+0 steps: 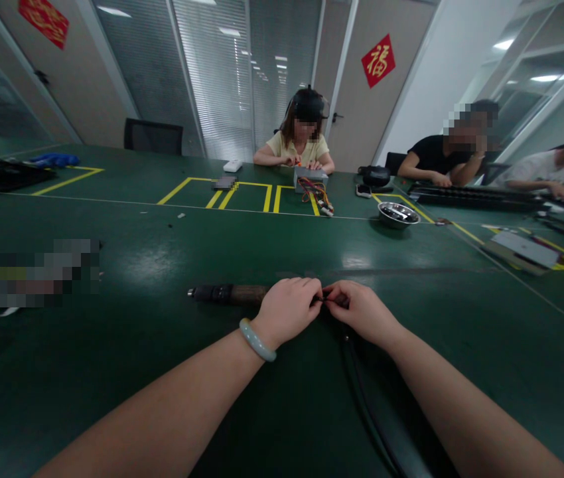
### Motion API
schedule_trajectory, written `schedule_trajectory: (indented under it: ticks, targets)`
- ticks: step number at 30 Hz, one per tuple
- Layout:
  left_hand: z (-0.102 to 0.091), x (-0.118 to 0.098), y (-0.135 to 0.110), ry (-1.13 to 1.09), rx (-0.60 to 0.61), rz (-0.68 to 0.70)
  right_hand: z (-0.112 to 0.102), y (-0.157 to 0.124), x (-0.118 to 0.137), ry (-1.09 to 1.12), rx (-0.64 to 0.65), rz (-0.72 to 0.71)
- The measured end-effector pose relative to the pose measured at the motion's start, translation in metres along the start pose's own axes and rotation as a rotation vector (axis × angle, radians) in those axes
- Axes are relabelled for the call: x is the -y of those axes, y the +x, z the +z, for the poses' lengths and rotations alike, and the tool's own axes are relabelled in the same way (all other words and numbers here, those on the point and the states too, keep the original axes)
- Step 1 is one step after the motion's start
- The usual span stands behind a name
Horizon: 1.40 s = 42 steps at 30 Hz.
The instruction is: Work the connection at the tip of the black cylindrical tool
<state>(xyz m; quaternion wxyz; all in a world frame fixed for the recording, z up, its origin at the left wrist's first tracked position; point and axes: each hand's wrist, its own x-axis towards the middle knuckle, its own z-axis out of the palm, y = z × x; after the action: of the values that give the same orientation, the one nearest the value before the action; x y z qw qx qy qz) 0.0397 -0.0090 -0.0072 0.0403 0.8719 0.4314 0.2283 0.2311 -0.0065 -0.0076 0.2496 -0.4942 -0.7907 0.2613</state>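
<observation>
My left hand [289,307] is closed in a loose fist around the right end of a dark rod-shaped tool [227,294] that lies on the green table [162,265]. A pale jade bangle [257,340] rings that wrist. My right hand [359,309] pinches something small and dark right against the left fingertips; what it is I cannot make out. A black cable [361,392] runs from under the right hand toward me.
A steel bowl [398,214] sits far right of centre. Opposite, a person works on a grey box with coloured wires [312,182]. Two more people sit at the right by a keyboard [466,196]. Yellow tape lines mark the table. A blurred object lies at left.
</observation>
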Motion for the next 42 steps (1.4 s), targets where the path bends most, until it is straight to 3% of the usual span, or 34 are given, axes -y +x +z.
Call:
schedule_trajectory:
  ticks: [28,42]
  targets:
    - [0.002,-0.001,0.000,0.010,0.000,-0.070,0.006,0.003,-0.016,0.160,0.013,0.056]
    - [0.007,0.001,0.001,0.044,0.004,-0.074,0.008,0.003,-0.017,0.110,0.001,0.051]
